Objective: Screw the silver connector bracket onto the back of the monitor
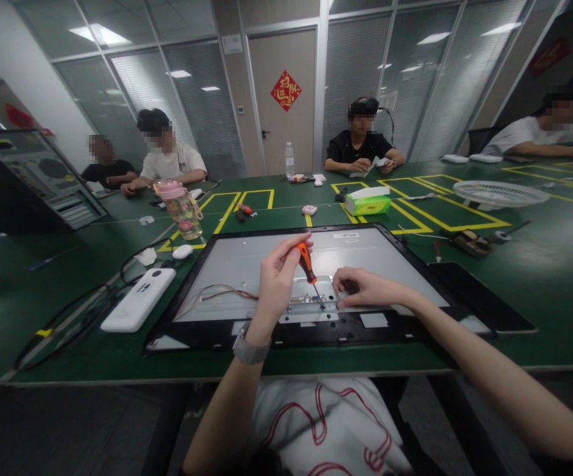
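Note:
A flat display panel [227, 258] with a black frame and a pale metal back lies in front of me. My left hand [279, 281] grips an orange-and-black screwdriver [308, 266] by the top of its handle. The shaft points down, slightly tilted, at a small circuit board [310, 299] near the panel's lower middle; the exact contact of its tip is too small to tell. Close to the board's right end, my right hand [365, 288] has curled fingers, with thumb and forefinger apart at the metal bracket [310, 317]. Thin wires [221, 289] run left from the board.
Left of the panel are a white power bank [140, 299], black cables [75, 327] and a pink-lidded bottle [182, 211]. A black slab [479, 297] lies right. Beyond are a tissue pack [368, 201] and a white fan grille [499, 193]. Several people sit around the green table [92, 248].

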The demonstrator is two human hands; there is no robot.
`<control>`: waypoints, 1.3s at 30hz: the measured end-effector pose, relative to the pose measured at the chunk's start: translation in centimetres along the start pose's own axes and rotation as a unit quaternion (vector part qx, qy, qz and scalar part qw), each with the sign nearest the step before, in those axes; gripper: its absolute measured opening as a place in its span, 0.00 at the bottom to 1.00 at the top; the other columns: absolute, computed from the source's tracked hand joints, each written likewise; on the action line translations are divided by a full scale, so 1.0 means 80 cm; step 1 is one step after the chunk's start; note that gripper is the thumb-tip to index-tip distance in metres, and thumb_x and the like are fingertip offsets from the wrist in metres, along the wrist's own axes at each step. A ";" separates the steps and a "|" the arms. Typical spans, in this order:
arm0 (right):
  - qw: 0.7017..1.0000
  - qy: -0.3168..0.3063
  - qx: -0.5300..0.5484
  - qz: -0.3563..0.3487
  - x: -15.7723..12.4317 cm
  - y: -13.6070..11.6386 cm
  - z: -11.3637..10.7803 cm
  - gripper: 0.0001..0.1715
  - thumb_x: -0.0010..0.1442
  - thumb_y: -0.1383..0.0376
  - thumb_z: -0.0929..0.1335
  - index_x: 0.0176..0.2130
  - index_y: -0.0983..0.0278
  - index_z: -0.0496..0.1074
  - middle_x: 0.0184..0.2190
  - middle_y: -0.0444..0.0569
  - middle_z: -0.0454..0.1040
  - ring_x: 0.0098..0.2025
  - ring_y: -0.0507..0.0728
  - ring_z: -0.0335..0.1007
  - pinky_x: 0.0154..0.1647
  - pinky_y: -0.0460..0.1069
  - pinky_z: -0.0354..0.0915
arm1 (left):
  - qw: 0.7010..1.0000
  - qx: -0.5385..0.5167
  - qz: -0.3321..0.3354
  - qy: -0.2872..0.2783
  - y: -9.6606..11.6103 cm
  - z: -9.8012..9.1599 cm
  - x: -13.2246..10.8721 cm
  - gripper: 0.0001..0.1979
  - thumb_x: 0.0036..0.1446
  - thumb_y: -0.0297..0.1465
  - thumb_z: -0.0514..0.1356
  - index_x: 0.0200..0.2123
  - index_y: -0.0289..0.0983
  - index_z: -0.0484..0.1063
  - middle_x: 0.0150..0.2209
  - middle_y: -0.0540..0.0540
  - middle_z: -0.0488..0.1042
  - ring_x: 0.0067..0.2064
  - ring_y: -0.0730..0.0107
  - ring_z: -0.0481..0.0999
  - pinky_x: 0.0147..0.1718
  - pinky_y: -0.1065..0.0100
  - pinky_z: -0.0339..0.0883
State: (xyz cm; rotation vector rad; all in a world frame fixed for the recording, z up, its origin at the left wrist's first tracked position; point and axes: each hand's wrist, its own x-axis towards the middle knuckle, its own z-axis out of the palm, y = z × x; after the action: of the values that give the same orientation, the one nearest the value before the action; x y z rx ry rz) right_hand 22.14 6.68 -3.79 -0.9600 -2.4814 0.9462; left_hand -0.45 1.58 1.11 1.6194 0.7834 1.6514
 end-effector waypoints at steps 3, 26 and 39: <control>1.000 0.001 0.003 -0.001 0.000 -0.001 0.000 0.18 0.52 0.54 0.73 0.35 0.64 0.70 0.31 0.45 0.67 0.33 0.54 0.61 0.33 0.48 0.59 | 0.999 0.049 0.006 0.023 0.002 0.001 0.000 0.09 0.57 0.31 0.62 0.41 0.39 0.79 0.37 0.46 0.75 0.38 0.70 0.75 0.40 0.69 0.68; 1.000 -0.005 0.003 -0.005 0.001 -0.002 0.000 0.19 0.52 0.53 0.73 0.35 0.65 0.70 0.30 0.44 0.65 0.32 0.54 0.60 0.33 0.48 0.57 | 0.999 0.013 0.031 0.017 0.003 0.002 0.000 0.07 0.56 0.30 0.64 0.37 0.39 0.81 0.34 0.48 0.72 0.34 0.73 0.73 0.36 0.71 0.68; 1.000 -0.002 0.000 -0.002 0.001 -0.001 0.000 0.18 0.52 0.54 0.73 0.35 0.64 0.70 0.30 0.44 0.66 0.32 0.54 0.60 0.32 0.48 0.57 | 0.998 0.053 0.023 0.037 0.004 0.001 0.000 0.05 0.55 0.30 0.64 0.35 0.39 0.80 0.32 0.49 0.70 0.33 0.73 0.71 0.35 0.71 0.65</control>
State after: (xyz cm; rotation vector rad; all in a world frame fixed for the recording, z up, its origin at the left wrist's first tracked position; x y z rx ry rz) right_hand 22.03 6.65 -3.75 -0.9526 -2.4859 0.9479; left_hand -0.38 1.38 1.37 1.6681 0.8903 1.7373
